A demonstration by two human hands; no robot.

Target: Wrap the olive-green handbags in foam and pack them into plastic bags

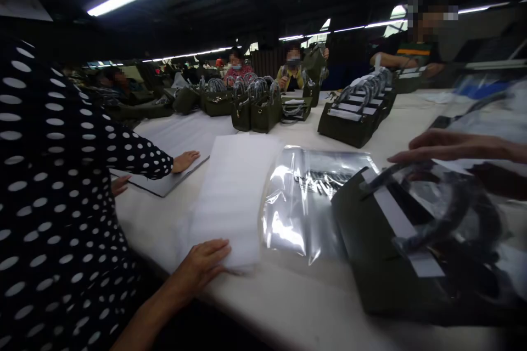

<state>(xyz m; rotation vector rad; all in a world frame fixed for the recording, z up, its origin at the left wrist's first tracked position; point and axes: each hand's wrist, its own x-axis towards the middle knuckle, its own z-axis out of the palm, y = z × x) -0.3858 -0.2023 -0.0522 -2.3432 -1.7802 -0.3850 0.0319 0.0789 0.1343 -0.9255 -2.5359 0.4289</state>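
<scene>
My left hand [206, 259] lies on the near left corner of a stack of thin white packing sheets [242, 192], its fingers outstretched on top. My right hand [457, 145] is held flat with fingers extended, above a dark green handbag [382, 252] at the right. That bag lies tilted, its handles [448, 219] wrapped in clear plastic, with white paper strips [395, 214] across its top. From this view I cannot tell whether the right hand touches the wrapping. Between sheets and bag lies a pile of shiny clear plastic bags [304, 203].
A co-worker in a polka-dot top [53, 175] stands close on my left, one hand [185, 161] on a grey-edged sheet [164, 181]. Green handbags [263, 112] stand across the table, and another row [349, 120] sits farther right. Several people work along the far side.
</scene>
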